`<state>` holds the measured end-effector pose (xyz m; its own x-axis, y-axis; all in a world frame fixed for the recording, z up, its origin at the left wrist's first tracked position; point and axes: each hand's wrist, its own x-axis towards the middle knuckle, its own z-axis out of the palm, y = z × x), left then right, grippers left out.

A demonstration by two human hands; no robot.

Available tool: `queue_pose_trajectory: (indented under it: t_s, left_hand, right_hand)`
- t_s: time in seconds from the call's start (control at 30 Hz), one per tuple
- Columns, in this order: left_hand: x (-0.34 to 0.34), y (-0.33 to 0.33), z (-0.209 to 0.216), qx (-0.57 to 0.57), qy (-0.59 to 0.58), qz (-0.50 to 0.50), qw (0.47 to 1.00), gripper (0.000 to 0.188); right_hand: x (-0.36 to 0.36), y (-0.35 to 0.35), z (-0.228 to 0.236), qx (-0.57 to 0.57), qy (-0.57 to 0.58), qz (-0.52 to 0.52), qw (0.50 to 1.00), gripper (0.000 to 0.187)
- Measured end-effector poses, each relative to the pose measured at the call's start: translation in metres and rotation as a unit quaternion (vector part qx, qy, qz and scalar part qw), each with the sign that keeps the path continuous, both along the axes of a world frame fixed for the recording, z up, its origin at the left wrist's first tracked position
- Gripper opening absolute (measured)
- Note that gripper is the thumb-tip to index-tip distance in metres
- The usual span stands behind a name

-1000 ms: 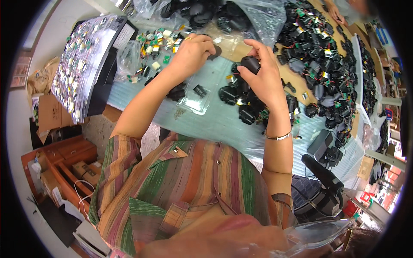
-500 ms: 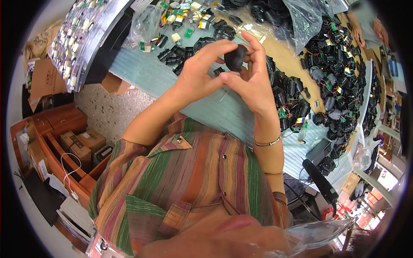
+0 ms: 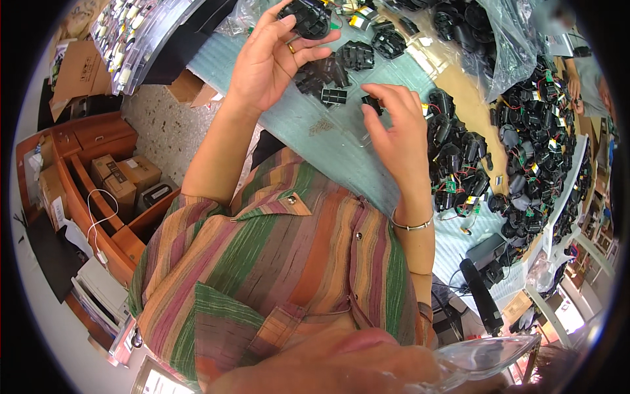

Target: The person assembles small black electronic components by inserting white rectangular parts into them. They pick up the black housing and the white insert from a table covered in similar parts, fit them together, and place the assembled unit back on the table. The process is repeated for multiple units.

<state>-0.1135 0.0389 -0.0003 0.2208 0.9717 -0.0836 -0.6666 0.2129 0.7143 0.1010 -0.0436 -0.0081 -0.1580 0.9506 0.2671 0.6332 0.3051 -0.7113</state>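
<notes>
Raised at the far side of the bench, my left hand (image 3: 266, 65) grips a round black plastic housing (image 3: 310, 20), its hollow ribbed inside showing. My right hand (image 3: 400, 128) is farther right and lower, its thumb and forefinger closed around a small black plastic part (image 3: 373, 103), partly hidden by the fingers. Between the hands, a small rectangular black piece (image 3: 333, 96) lies on the pale foam sheet (image 3: 315, 144). More black housings (image 3: 356, 56) rest just beyond it.
Heaps of black housings with wires and green boards (image 3: 459, 157) cover the bench at right. A clear plastic bag (image 3: 518, 52) lies at the back. At far left is a tray of small white parts (image 3: 121, 39); a black microphone-like rod (image 3: 482, 295) sticks up at lower right.
My hands were together around a dark rounded part and have now separated. The left has moved up and away with a black housing; the right has lowered to a small black part.
</notes>
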Motion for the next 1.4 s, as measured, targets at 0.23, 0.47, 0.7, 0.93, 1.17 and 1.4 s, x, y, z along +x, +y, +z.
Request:
queue_pose_trajectory:
  t_s: [0.23, 0.47, 0.7, 0.93, 1.17, 1.4]
  left_hand:
    - [-0.026, 0.007, -0.012, -0.022, 0.033, 0.016, 0.999, 0.042]
    - [-0.073, 0.021, -0.039, 0.030, -0.057, -0.020, 0.998, 0.040]
    - [-0.053, 0.010, -0.024, -0.016, 0.080, 0.145, 0.986, 0.033]
    - [-0.050, 0.001, -0.018, 0.075, 0.265, 0.122, 0.954, 0.042]
    - [-0.051, 0.005, -0.023, 0.101, 0.239, 0.103, 0.960, 0.035]
    - [-0.015, 0.014, -0.017, 0.081, 0.273, 0.045, 0.957, 0.031]
  right_hand:
    - [-0.027, 0.010, -0.004, 0.057, -0.077, 0.091, 0.991, 0.023]
    - [-0.031, 0.029, -0.006, 0.091, -0.094, 0.084, 0.988, 0.019]
    - [-0.046, 0.090, -0.010, 0.095, -0.166, -0.019, 0.981, 0.018]
    - [-0.078, 0.123, -0.021, 0.033, -0.245, -0.029, 0.968, 0.029]
    - [-0.021, 0.111, 0.000, -0.038, 0.141, -0.060, 0.987, 0.027]
    - [0.004, 0.076, 0.011, -0.064, 0.305, -0.119, 0.943, 0.022]
